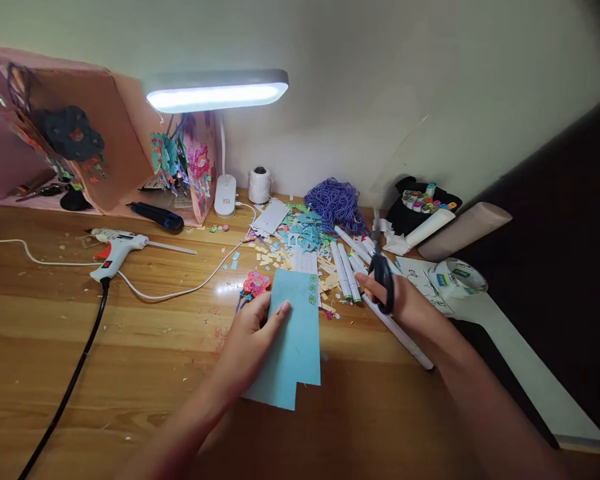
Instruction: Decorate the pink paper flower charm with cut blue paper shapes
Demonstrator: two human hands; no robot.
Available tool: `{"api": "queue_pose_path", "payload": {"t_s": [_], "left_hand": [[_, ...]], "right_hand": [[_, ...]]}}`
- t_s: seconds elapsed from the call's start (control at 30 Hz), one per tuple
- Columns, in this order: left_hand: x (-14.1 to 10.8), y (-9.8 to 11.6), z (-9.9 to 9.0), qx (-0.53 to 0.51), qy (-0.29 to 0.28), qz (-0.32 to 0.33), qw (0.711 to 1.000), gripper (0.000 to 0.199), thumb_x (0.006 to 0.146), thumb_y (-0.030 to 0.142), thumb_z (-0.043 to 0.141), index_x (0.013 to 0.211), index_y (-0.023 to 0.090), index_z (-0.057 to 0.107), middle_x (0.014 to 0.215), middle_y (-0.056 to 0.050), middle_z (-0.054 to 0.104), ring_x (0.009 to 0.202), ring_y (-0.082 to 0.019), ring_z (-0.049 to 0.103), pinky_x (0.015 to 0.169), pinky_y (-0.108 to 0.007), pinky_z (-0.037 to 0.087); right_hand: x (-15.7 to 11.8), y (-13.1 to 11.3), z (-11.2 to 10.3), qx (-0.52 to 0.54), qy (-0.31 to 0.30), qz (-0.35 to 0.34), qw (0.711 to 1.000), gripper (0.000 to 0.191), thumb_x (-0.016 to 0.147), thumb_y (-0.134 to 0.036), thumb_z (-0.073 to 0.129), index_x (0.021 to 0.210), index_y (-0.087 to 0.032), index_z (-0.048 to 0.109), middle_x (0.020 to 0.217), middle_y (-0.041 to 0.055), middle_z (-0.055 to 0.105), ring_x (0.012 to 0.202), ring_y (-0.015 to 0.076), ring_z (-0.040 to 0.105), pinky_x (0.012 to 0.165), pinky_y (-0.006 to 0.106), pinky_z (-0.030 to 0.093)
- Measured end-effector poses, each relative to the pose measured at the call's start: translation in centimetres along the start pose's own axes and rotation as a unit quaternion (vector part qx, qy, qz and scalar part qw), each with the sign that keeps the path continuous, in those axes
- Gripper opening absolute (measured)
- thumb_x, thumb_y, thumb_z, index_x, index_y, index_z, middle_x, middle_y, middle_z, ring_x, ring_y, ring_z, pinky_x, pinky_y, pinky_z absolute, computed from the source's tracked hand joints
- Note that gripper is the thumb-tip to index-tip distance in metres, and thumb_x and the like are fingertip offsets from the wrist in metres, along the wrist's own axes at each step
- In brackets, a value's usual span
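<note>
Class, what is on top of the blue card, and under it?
On it: three green shapes and the thumb of the left hand. The blue card hides what lies beneath.

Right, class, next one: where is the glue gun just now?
In the head view, the glue gun lies on the table's left side, below the pink box and left of the left hand.

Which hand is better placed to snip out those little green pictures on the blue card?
Probably the right: the right hand holds the scissors, to the right of the green pictures, while the left hand grips the blue card, thumb on top.
</note>
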State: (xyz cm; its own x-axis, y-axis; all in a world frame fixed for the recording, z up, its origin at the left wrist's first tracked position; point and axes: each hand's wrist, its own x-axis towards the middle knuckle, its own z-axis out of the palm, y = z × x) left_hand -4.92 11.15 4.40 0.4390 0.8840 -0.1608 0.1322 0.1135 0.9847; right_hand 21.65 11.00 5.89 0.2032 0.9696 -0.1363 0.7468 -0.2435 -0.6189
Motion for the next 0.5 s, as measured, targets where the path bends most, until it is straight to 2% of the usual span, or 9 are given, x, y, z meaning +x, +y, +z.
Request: {"api": "queue_pose_path", "payload": {"t_s": [0.07, 0.13, 0.23, 0.3, 0.33, 0.4, 0.5], "left_hand": [[0.1, 0.3, -0.4, 0.018, -0.004, -0.002, 1.000, 0.032, 0.087, 0.048, 0.049, 0.087, 0.016, 0.057, 0.075, 0.000, 0.055, 0.065, -0.014, 0.048, 0.054, -0.022, 0.039], [0.3, 0.6, -1.1, 0.052, -0.012, 0.010, 0.999, 0.033, 0.086, 0.048, 0.050, 0.077, 0.017, 0.054, 0.067, 0.002, 0.047, 0.059, -0.011, 0.043, 0.050, -0.020, 0.034], [0.4, 0.7, -2.4, 0.105, -0.037, 0.030, 0.993, 0.035, 0.086, 0.047, 0.050, 0.069, 0.017, 0.052, 0.065, 0.004, 0.042, 0.058, -0.010, 0.040, 0.049, -0.019, 0.031], [0.5, 0.7, -3.3, 0.129, -0.054, 0.026, 0.990, 0.036, 0.087, 0.048, 0.049, 0.068, 0.017, 0.050, 0.065, 0.004, 0.040, 0.059, -0.010, 0.039, 0.048, -0.019, 0.031], [0.6, 0.7, -3.8, 0.134, -0.060, 0.021, 0.989, 0.036, 0.088, 0.048, 0.047, 0.069, 0.017, 0.050, 0.065, 0.004, 0.039, 0.059, -0.010, 0.039, 0.049, -0.019, 0.031], [0.7, 0.7, -4.5, 0.134, -0.062, 0.015, 0.989, 0.037, 0.089, 0.048, 0.044, 0.069, 0.017, 0.048, 0.066, 0.004, 0.038, 0.059, -0.010, 0.038, 0.049, -0.019, 0.031], [0.8, 0.6, -4.9, 0.122, -0.053, 0.010, 0.991, 0.038, 0.090, 0.049, 0.041, 0.068, 0.018, 0.044, 0.066, 0.004, 0.037, 0.058, -0.010, 0.035, 0.050, -0.019, 0.032]], "right_hand": [[-1.0, 0.5, 1.4, 0.177, -0.072, -0.041, 0.981, 0.053, 0.076, -0.073, 0.042, 0.057, -0.024, 0.043, 0.055, 0.0022, 0.051, 0.054, 0.0184, 0.048, 0.058, 0.032, 0.039], [-2.0, 0.7, 2.9, 0.290, -0.151, -0.070, 0.943, 0.058, 0.066, -0.083, 0.042, 0.062, -0.025, 0.041, 0.047, -0.0010, 0.045, 0.046, 0.0168, 0.043, 0.053, 0.032, 0.039], [-3.9, 0.2, 4.2, 0.349, -0.262, -0.080, 0.896, 0.080, 0.040, -0.100, 0.027, 0.069, -0.026, 0.040, 0.035, -0.0066, 0.035, 0.033, 0.0139, 0.032, 0.042, 0.030, 0.035], [-5.2, -0.2, 4.4, 0.383, -0.336, -0.079, 0.857, 0.092, 0.033, -0.102, 0.017, 0.075, -0.025, 0.044, 0.039, -0.0046, 0.040, 0.036, 0.0167, 0.040, 0.046, 0.033, 0.040], [-5.8, -0.2, 4.4, 0.398, -0.371, -0.072, 0.836, 0.094, 0.035, -0.102, 0.019, 0.079, -0.025, 0.046, 0.045, -0.0026, 0.044, 0.043, 0.0193, 0.047, 0.050, 0.035, 0.043], [-6.6, 0.3, 4.4, 0.420, -0.437, -0.053, 0.794, 0.089, 0.040, -0.099, 0.034, 0.085, -0.024, 0.050, 0.058, -0.0002, 0.046, 0.055, 0.0213, 0.052, 0.058, 0.037, 0.046], [-7.4, 1.9, 4.9, 0.435, -0.477, -0.025, 0.763, 0.086, 0.042, -0.093, 0.050, 0.090, -0.023, 0.052, 0.067, -0.0007, 0.044, 0.055, 0.0159, 0.045, 0.058, 0.034, 0.047]]}}
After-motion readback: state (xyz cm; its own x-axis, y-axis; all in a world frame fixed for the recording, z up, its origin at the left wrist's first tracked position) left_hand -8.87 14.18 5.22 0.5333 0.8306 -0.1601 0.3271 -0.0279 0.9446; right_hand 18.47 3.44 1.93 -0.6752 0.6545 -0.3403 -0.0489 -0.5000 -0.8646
